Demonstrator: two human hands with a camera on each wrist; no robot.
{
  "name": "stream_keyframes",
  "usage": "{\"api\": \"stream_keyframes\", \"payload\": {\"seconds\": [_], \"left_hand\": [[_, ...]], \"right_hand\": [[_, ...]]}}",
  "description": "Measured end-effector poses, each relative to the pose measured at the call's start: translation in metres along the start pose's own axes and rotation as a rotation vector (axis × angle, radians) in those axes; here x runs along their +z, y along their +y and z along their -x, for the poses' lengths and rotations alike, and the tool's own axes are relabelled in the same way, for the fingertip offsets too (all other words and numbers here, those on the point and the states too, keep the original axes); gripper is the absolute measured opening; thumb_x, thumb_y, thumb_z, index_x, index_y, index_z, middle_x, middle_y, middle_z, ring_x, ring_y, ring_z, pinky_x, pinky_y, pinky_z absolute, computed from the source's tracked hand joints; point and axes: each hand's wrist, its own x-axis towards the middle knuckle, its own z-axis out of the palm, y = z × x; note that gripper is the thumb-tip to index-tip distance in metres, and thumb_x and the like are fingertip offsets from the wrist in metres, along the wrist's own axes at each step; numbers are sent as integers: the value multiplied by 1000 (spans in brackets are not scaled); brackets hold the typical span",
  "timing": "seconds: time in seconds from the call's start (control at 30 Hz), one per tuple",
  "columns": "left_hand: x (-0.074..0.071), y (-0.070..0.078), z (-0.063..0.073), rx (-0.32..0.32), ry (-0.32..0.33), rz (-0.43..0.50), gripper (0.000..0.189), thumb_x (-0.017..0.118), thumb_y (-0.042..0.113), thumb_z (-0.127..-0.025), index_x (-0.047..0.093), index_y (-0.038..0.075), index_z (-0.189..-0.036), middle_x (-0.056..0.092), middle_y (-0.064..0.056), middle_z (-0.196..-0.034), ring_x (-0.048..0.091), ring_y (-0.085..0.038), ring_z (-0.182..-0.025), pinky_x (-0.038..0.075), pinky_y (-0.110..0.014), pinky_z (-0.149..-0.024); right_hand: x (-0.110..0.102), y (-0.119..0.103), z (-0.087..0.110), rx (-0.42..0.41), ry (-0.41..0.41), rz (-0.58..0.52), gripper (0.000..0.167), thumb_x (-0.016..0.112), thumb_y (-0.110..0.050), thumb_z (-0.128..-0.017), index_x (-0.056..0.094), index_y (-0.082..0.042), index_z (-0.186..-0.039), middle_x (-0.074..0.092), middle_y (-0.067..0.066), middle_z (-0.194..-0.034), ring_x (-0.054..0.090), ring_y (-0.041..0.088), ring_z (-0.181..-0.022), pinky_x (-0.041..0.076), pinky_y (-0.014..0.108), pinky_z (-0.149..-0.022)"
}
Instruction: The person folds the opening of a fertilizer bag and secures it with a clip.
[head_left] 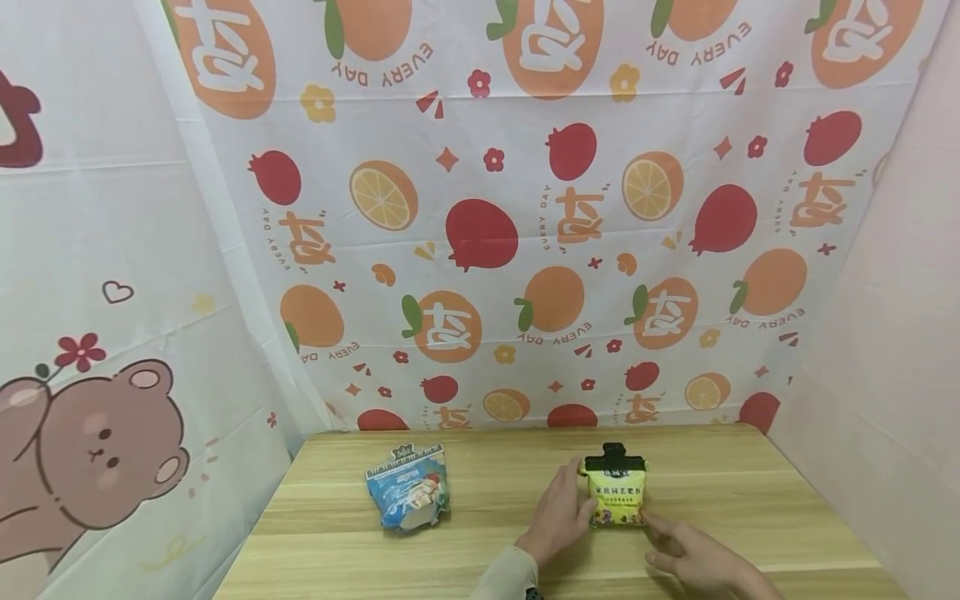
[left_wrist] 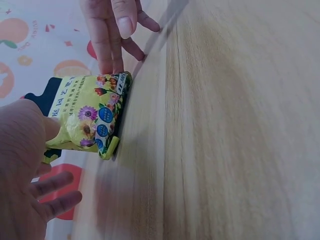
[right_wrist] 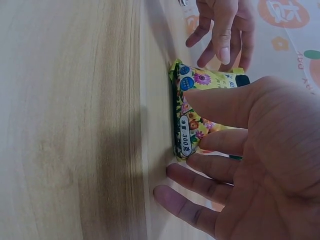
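A yellow bag (head_left: 617,498) with flowers printed along its bottom stands upright on the wooden table, a black clip (head_left: 614,457) across its top. At its left edge my left hand (head_left: 558,512) has the index finger up by the clip and the thumb lower down. The rest of its fingers spread loosely, as the left wrist view shows. My right hand (head_left: 693,550) is at the lower right corner, fingers extended, tips right at the bag's side. In the right wrist view its thumb overlaps the bag's printed front (right_wrist: 200,120).
A blue and white bag (head_left: 408,492) with a clip (head_left: 405,458) along its top stands on the left part of the table (head_left: 337,567). A fruit-patterned curtain (head_left: 480,333) hangs behind the table's far edge. Pale cloth walls flank both sides.
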Motion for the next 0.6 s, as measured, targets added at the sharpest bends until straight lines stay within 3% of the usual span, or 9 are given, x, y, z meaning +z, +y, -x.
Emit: {"api": "stream_keyframes", "payload": {"seconds": [0.17, 0.33, 0.6], "left_hand": [[1, -2, -1, -18, -24, 20, 69, 66, 20, -97, 33, -1, -154, 56, -19, -144, 58, -33, -130, 48, -47, -110], [1, -3, -1, -45, -46, 44, 73, 67, 21, -97, 31, 0, -156, 53, -20, -148, 54, -35, -134, 45, -49, -113], [3, -6, -5, -58, -48, 54, 75, 66, 23, -97, 28, 1, -158, 50, -19, -152, 51, -36, -138, 41, -52, -116]], "right_hand": [[1, 0, -1, 24, 15, -13, 76, 62, -36, -99, 34, 12, -151, 47, 36, -147, 49, 56, -131, 39, 67, -105], [4, 0, -1, 46, 29, -75, 79, 65, -34, -97, 30, 11, -152, 37, 37, -154, 40, 58, -138, 31, 68, -108], [6, -2, -3, 49, 67, -38, 79, 67, -34, -96, 33, 9, -152, 33, 35, -157, 33, 60, -141, 28, 73, -109]]}}
